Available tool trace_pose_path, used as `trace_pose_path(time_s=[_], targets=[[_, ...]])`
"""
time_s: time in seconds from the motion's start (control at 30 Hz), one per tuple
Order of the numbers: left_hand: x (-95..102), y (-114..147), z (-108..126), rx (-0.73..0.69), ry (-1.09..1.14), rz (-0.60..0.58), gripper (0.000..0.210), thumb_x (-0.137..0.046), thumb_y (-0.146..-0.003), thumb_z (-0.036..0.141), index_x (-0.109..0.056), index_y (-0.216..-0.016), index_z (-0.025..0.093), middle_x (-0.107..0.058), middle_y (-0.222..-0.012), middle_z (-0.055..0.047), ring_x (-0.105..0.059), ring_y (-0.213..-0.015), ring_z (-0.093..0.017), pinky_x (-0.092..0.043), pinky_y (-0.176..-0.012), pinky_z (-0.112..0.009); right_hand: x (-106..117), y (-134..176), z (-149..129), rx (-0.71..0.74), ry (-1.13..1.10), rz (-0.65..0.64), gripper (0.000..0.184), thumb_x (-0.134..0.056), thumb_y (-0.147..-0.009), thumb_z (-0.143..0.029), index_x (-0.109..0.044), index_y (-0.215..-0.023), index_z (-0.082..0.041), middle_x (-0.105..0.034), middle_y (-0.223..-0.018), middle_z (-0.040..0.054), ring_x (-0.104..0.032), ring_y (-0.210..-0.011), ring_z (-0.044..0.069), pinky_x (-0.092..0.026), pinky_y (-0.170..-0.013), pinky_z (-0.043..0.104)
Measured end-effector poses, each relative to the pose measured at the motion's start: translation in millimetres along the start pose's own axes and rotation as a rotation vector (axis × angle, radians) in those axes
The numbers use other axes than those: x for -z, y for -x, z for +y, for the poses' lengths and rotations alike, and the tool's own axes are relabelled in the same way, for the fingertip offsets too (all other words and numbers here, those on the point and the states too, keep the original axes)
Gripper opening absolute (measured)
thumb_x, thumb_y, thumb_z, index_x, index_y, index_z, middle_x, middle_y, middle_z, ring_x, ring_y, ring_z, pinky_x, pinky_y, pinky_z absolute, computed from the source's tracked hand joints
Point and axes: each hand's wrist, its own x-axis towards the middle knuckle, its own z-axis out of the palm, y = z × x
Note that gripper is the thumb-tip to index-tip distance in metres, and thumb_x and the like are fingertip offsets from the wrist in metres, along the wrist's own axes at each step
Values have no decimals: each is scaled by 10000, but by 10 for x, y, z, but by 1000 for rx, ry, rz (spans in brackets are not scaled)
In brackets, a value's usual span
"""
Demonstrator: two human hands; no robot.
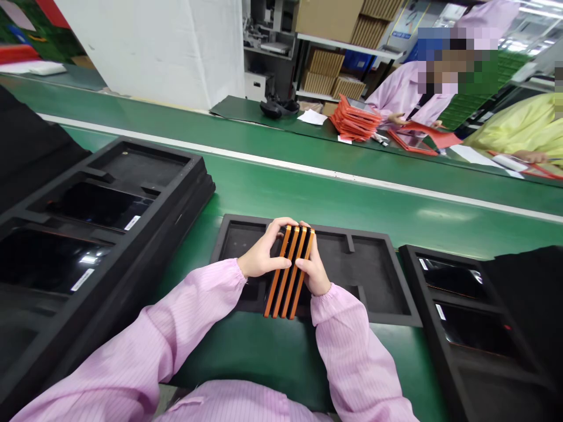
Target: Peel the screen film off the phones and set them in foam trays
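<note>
Between my two hands stands a row of several phones point(285, 281) with orange edges, held on edge side by side over a black foam tray point(378, 275). My left hand point(265, 251) is wrapped round the left side of the row, its thumb lying across the near edges. On the opposite side, my right hand point(314, 268) presses in with its thumb against the edges. Some of my fingertips are hidden behind the phones. The tray's visible compartments hold nothing, and its middle is covered by my hands and the row.
At left, a stack of black foam trays point(185, 193) holds dark-screened phones point(105, 202) with white labels. Another tray point(409, 258) at right holds similar phones point(477, 328). Across the green bench point(264, 181), a person in pink point(396, 88) handles red-orange sleeves beside a pile point(354, 119).
</note>
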Motion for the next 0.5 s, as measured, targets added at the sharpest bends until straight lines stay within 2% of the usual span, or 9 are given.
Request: trace_pose_path(time_s=[0.1, 0.2, 0.37, 0.5], targets=[[-22, -23, 1, 3, 31, 16, 584, -634, -739, 340, -419, -1274, 241, -423, -1342, -110, -387, -1294, -351, -359, -1063, -496, -25, -10, 10, 9, -12, 86, 620, -633, -816, -441, -371, -1364, -316, -494, -1361, 43, -472, -1297, 276, -316, -1151, 498], [-52, -40, 15, 16, 52, 69, 451, -544, -778, 309, -475, -1218, 235, -466, -1289, -92, -426, -1258, -324, -361, -1061, -470, -53, -15, 12, 17, 8, 147, 569, -625, -817, -449, -403, -1323, -311, -517, -1314, 42, -501, -1254, 270, -336, -1137, 483], [-61, -34, 26, -4, 63, 97, 409, -529, -789, 267, -515, -1197, 234, -489, -1262, -79, -446, -1239, -303, -372, -1044, -424, -69, -16, 10, 29, 10, 146, 547, -625, -821, -424, -418, -1314, -307, -513, -1300, 45, -474, -1274, 272, -317, -1143, 482], [-53, -33, 4, -43, 43, 90, 416, -542, -794, 285, -513, -1205, 228, -488, -1260, -85, -443, -1238, -312, -375, -1028, -436, -62, -21, 33, 53, -1, 151, 546, -626, -816, -414, -429, -1314, -304, -512, -1291, 46, -479, -1260, 278, -334, -1129, 491]])
